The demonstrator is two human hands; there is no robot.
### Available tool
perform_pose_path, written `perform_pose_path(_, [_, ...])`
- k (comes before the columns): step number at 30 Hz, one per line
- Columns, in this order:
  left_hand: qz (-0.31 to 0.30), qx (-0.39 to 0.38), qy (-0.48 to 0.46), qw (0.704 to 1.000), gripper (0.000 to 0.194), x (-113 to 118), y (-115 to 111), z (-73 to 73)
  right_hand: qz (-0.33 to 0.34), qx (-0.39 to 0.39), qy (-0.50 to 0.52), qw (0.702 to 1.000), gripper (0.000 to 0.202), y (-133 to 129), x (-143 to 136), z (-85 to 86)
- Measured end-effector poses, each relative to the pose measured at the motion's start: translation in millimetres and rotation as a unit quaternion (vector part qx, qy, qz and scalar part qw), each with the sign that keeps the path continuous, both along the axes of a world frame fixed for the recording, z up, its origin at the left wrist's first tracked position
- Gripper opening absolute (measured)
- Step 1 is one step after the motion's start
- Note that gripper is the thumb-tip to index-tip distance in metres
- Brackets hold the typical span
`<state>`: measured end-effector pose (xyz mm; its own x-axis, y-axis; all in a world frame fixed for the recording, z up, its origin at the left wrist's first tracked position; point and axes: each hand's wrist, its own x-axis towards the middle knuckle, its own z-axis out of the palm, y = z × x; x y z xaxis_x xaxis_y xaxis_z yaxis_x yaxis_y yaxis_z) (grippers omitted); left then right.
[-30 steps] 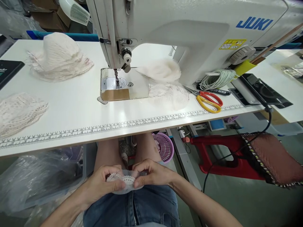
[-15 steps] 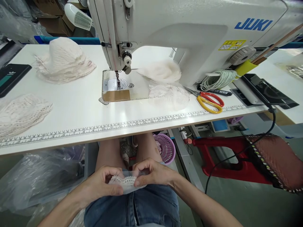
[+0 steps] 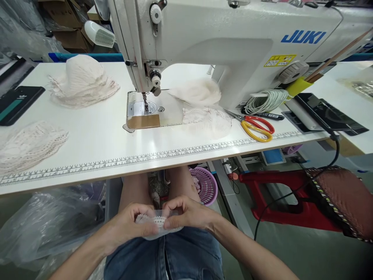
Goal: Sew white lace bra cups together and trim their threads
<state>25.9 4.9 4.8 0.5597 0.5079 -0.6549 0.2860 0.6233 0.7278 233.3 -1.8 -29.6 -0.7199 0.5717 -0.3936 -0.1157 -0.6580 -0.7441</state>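
Observation:
Over my lap, a small white piece of lace-edged sheer fabric (image 3: 159, 221) stretches between both hands. My left hand (image 3: 136, 221) pinches its left end, thumb lying across the lace. At the other end my right hand (image 3: 180, 214) grips it between thumb and fingers. The scalloped lace edge shows between the two thumbs; the parts under the fingers are hidden. Above, on the table, stands a sewing machine (image 3: 221, 42), its needle area (image 3: 145, 105) bare of fabric. Lace-trimmed pieces (image 3: 201, 116) lie right of the needle plate.
Red-and-yellow scissors (image 3: 256, 126) lie beside a coil of cord (image 3: 266, 102). Piles of white lace pieces (image 3: 83, 83) sit on the table's left, near a dark phone-like object (image 3: 20, 104). Below are a purple basket (image 3: 208, 186), a red stool (image 3: 288, 202) and plastic bags (image 3: 52, 221).
My left thumb has moved right and up over the lace, covering more of it. The right hand keeps its grip. The camera view has shifted slightly.

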Motion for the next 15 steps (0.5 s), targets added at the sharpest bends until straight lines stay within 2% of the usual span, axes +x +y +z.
perform_pose_path(7, [-0.043,0.105,0.024,0.993,0.024,9,13,23.1,-0.002,0.033,-0.001,0.999,0.035,8,7,21.3])
perform_pose_path(15, [-0.08,0.17,0.049,0.981,0.025,17,26,68.0,-0.006,0.176,0.015,0.984,0.025,13,16,44.6])
